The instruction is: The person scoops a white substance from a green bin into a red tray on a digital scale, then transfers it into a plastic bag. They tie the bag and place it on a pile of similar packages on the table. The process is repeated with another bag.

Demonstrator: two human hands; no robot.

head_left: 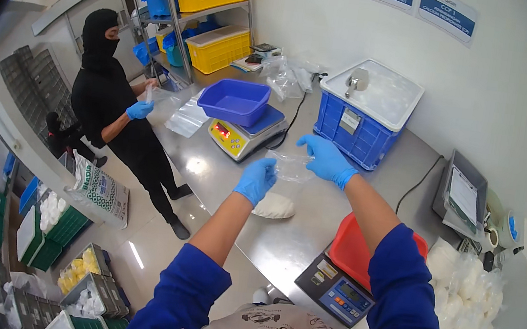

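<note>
A bag (293,168) is between the left hand (256,180) and right hand (328,160). Far off, a tub (230,101) sits on a scale (233,138), left of a crate (370,137). Near right, another scale (333,295) holds a tray (350,248)

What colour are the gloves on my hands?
Left glove and right glove: both light blue, best seen in the head view.

Through my remote feed I count one left hand (257,180), one right hand (329,160) and one clear bag (291,167) at the middle; one white bag (276,207) nearby; two scales, a far scale (230,141) and a near scale (344,300); two basins, a purple basin (235,101) and a red basin (350,252); one blue crate (356,129), far; two wall signs (448,16), far right; one clipboard (464,196), right.
</note>
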